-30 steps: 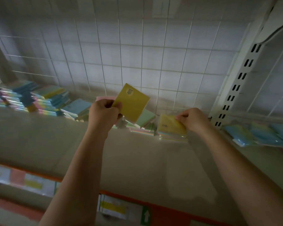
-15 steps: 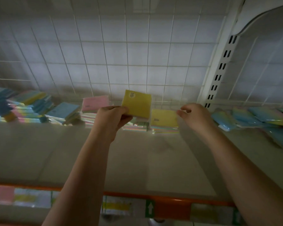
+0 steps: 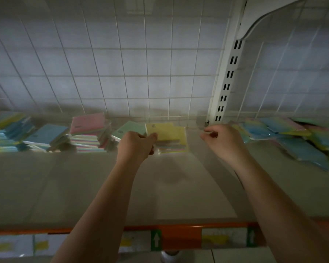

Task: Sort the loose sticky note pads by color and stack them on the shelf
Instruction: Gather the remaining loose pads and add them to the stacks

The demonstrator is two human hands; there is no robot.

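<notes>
While the left hand (image 3: pixel 136 147) is pinching the yellow pad (image 3: pixel 166 131) atop a stack (image 3: pixel 171 147) near the shelf's (image 3: pixel 84 186) back edge, the right hand (image 3: pixel 221 138) is hovering just beside, loosely curled, holding nothing; the pad's print is staying unreadable.

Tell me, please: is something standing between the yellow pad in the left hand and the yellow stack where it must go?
Nothing visible does. The left hand holds the yellow pad right over the yellow stack, apparently touching it. The right hand is off to the side, holding nothing.
</notes>
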